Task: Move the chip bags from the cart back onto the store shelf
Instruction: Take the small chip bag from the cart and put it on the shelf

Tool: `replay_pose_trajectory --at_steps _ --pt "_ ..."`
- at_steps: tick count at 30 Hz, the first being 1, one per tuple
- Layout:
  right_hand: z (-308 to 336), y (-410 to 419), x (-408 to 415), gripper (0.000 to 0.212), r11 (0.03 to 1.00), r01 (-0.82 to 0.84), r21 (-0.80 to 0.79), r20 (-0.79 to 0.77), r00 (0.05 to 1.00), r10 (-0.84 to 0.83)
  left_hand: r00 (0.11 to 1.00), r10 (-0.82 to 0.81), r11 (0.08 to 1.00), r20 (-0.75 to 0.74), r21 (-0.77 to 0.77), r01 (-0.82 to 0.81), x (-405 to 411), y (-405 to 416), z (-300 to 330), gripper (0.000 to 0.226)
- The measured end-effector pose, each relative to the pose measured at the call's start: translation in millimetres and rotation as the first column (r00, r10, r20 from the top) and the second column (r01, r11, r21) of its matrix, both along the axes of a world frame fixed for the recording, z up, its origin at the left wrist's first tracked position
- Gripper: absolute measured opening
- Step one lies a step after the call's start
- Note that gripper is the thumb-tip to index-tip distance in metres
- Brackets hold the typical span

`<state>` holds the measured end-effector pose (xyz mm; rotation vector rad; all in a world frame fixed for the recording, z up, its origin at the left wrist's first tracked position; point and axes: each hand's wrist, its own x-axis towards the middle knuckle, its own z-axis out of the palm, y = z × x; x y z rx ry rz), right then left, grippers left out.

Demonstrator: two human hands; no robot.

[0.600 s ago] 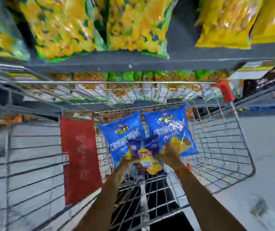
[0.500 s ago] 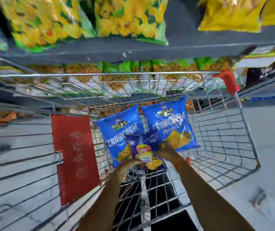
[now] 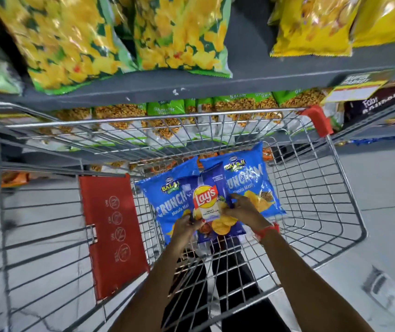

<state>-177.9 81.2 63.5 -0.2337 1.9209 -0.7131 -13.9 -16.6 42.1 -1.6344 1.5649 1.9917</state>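
Both forearms extended forward, converging. Left hand [image 3: 185, 228] curled closed, thumb on top. Right hand [image 3: 244, 208] pinching, fingers bent; red band at right wrist [image 3: 267, 230].

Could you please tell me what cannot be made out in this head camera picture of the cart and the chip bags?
- Head view: the left Crunchem bag is partly covered by the Lay's bag and the left hand.
- Head view: the right hand covers part of the right Crunchem bag.
- Head view: the shelf label is too blurred to read.
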Motion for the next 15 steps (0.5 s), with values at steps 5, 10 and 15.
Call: replay_pose_trajectory --at_steps 5,10,15 --pt "68 -25 -8 0.044 0.96 0.111 -0.258 0.023 0.994 -0.109 0.974 0.001 0.991 -0.225 -0.128 -0.031 -5 -36 67 0.013" --pt "158 -59 -4 0.041 0.847 0.117 -0.519 -0.022 0.988 -0.15 0.897 0.034 0.968 -0.44 -0.208 -0.139 -4 -73 157 0.036" --pt "278 -98 9 0.037 0.676 0.041 -0.736 -0.123 0.974 -0.193 0.804 -0.052 0.861 -0.593 -0.435 -0.265 1 -114 281 0.027"
